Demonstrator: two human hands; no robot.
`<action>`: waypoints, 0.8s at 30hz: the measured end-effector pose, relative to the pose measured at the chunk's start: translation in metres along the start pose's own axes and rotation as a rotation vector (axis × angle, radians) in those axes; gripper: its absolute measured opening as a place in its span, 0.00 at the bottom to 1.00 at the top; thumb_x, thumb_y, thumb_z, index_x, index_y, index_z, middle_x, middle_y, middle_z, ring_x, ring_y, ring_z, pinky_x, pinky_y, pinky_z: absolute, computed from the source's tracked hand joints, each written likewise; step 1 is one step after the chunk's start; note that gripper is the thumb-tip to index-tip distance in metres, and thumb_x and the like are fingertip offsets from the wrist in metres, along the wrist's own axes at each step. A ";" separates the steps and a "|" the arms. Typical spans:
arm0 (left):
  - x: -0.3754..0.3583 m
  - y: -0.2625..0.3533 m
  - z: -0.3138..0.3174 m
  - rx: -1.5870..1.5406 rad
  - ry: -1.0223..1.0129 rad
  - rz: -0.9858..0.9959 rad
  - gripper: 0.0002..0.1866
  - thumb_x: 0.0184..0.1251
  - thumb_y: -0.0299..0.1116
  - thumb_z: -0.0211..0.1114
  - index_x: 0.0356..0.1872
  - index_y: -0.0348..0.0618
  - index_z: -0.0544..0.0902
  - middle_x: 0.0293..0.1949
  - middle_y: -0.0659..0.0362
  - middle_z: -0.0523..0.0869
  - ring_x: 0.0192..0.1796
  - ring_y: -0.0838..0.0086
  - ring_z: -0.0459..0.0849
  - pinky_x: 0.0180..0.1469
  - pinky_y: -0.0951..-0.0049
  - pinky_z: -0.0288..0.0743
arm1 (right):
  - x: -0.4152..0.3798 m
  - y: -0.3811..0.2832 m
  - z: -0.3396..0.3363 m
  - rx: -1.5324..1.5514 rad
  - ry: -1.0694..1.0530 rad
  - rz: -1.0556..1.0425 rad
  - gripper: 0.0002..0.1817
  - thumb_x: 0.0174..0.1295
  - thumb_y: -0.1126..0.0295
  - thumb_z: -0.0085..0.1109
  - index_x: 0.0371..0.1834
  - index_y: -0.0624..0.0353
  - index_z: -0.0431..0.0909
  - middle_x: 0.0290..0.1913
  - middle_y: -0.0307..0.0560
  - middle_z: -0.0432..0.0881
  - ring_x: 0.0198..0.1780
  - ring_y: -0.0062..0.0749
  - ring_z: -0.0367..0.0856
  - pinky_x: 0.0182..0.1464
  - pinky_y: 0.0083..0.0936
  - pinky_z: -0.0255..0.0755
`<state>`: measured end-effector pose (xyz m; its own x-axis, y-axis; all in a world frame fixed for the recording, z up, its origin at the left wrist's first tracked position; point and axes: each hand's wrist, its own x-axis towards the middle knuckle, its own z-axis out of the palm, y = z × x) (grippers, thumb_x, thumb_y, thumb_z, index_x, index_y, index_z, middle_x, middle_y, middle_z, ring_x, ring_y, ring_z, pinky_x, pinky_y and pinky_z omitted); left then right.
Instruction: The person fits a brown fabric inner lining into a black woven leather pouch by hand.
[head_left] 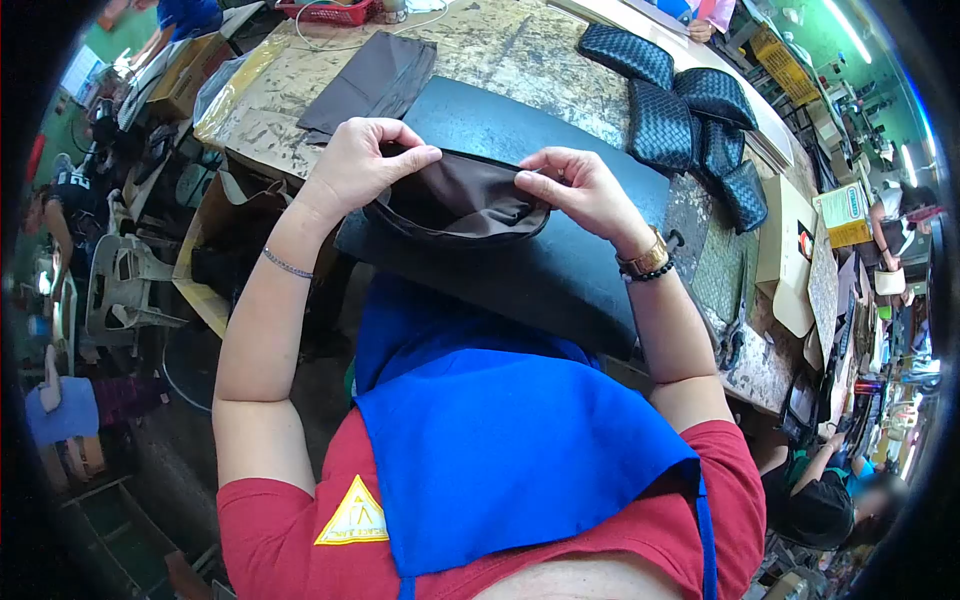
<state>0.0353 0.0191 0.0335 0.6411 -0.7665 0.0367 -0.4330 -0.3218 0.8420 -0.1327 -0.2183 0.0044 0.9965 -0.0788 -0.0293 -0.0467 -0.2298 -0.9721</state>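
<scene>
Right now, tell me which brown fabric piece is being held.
The brown pouch pinched between left hand and right hand; the other brown fabric lies flat, untouched, farther up the table.

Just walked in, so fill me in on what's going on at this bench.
A person in a red shirt and blue apron holds a dark brown fabric pouch over a black board on the worn workbench. The left hand and right hand each pinch its upper edge. Folded brown fabric pieces lie farther back, and black woven leather pouches are piled to the right.
</scene>
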 end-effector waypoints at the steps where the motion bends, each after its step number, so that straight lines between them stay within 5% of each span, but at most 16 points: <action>1: -0.001 0.000 0.000 0.010 0.003 0.008 0.12 0.63 0.37 0.75 0.34 0.37 0.89 0.30 0.65 0.87 0.34 0.85 0.80 0.42 0.80 0.75 | 0.001 0.000 -0.002 0.012 -0.004 -0.003 0.12 0.69 0.63 0.63 0.45 0.62 0.82 0.32 0.34 0.84 0.33 0.12 0.77 0.37 0.16 0.73; 17: -0.006 0.001 0.005 0.020 0.025 0.025 0.10 0.61 0.34 0.75 0.32 0.36 0.89 0.31 0.64 0.88 0.36 0.84 0.82 0.44 0.80 0.76 | 0.013 -0.018 0.005 -0.293 -0.040 -0.121 0.13 0.67 0.64 0.66 0.42 0.64 0.84 0.31 0.41 0.87 0.33 0.17 0.82 0.37 0.19 0.77; 24: -0.006 0.007 0.006 -0.082 -0.004 0.031 0.09 0.62 0.33 0.74 0.33 0.36 0.88 0.31 0.64 0.88 0.36 0.85 0.82 0.44 0.81 0.76 | 0.015 -0.018 0.005 -0.152 -0.038 -0.070 0.14 0.64 0.64 0.68 0.43 0.64 0.85 0.33 0.43 0.88 0.34 0.19 0.84 0.38 0.20 0.78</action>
<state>0.0253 0.0183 0.0358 0.6255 -0.7778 0.0616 -0.3995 -0.2515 0.8816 -0.1163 -0.2110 0.0202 0.9994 -0.0213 0.0262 0.0162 -0.3777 -0.9258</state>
